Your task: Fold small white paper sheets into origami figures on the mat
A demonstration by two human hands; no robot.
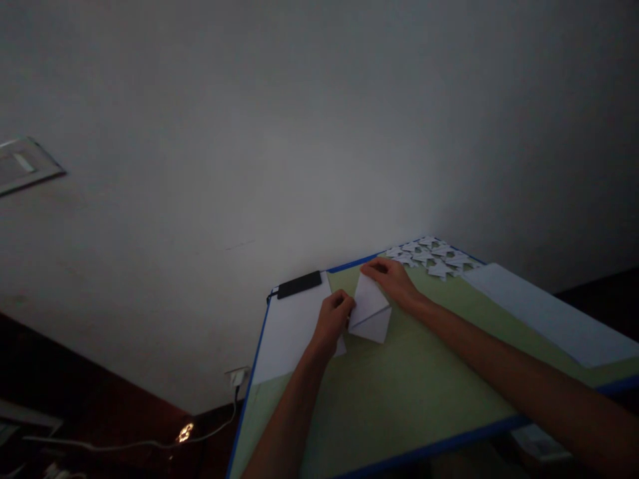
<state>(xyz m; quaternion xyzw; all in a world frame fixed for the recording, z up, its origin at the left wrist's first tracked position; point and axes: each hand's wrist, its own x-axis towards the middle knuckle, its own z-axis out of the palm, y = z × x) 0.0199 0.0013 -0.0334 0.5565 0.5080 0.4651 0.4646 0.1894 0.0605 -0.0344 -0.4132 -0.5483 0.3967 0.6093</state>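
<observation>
A partly folded sheet of white paper [370, 306] is held up over the green tabletop [399, 392], a diagonal fold edge running across it. My left hand [333, 320] pinches its left edge between thumb and fingers. At its upper corner, my right hand [390, 276] grips the paper with thumb and forefinger. Under and beside my left hand lies flat white paper [289, 342] on the table's left side.
A black flat object [299, 285] rests at the table's back left corner. Several folded paper shapes [424, 256] cluster at the back right. More white sheets [544, 313] lie along the right side. A plug with a white cable [237, 378] is in the wall at left.
</observation>
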